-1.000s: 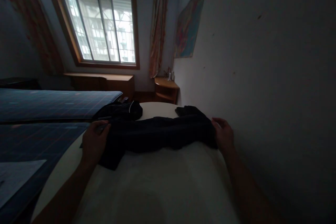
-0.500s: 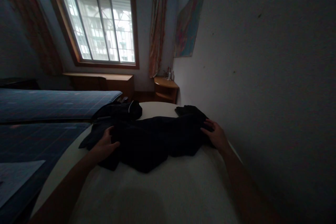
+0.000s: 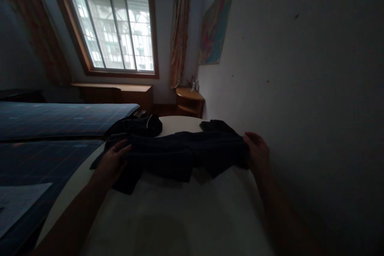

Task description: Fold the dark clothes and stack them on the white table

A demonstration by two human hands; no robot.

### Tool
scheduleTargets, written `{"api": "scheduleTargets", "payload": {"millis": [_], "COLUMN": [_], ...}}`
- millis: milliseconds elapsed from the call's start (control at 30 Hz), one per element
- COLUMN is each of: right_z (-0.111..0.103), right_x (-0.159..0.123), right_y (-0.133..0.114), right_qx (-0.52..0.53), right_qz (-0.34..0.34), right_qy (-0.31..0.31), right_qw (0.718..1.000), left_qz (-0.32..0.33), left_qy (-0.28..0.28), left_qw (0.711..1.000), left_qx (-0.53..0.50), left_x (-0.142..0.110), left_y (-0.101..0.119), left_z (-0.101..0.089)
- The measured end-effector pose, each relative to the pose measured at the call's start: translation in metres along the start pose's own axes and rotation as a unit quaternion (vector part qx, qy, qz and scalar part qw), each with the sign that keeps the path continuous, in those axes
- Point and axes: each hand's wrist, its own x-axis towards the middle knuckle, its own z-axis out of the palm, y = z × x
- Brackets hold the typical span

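Right hand (image 3: 259, 154) shifted outward, seemingly pinching cloth (image 3: 168, 158) at its right end; left hand (image 3: 110, 166) at the other end, grip unclear. Cloth, over table (image 3: 222, 208), looks drawn straighter.

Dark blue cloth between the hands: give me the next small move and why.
Perhaps draw the dark blue cloth gently straighter with the left hand and right hand: they are at its opposite ends, and its near edge looks uneven, with a notch around the middle.
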Motion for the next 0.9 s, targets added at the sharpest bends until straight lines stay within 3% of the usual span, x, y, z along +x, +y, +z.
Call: {"api": "scheduleTargets", "payload": {"millis": [100, 200, 367, 467, 567, 733, 833, 900], "right_z": [0.002, 0.003, -0.001, -0.005, -0.008, -0.010, -0.009, -0.006], "right_x": [-0.003, -0.005, -0.002, 0.003, 0.006, 0.006, 0.005, 0.002], "right_y": [0.004, 0.009, 0.012, 0.010, 0.008, 0.007, 0.006, 0.005], "right_qx": [-0.017, -0.052, -0.068, -0.091, -0.129, -0.137, -0.110, -0.079], "right_qz": [0.023, 0.029, 0.038, -0.003, -0.038, -0.044, -0.040, -0.039], "right_qy": [-0.053, -0.112, -0.114, -0.087, -0.069, -0.044, -0.060, -0.109], "right_qw": [0.998, 0.992, 0.990, 0.992, 0.989, 0.989, 0.991, 0.990], "left_qz": [-0.038, -0.031, -0.001, 0.020, 0.097, 0.241, 0.275, 0.281], "left_qy": [-0.001, -0.014, -0.056, -0.097, -0.093, -0.055, -0.036, -0.026], "left_qw": [0.994, 0.988, 0.989, 0.994, 0.987, 0.926, 0.904, 0.899], "left_qx": [-0.098, -0.148, -0.135, -0.055, 0.091, 0.284, 0.327, 0.334], "left_x": [0.001, -0.003, -0.012, -0.012, -0.010, -0.004, 0.000, 0.002], "left_y": [-0.004, -0.002, 0.005, 0.005, -0.001, -0.014, -0.017, -0.017], "left_z": [0.010, 0.017, 0.018, 0.016, 0.016, 0.013, 0.009, 0.007]}}
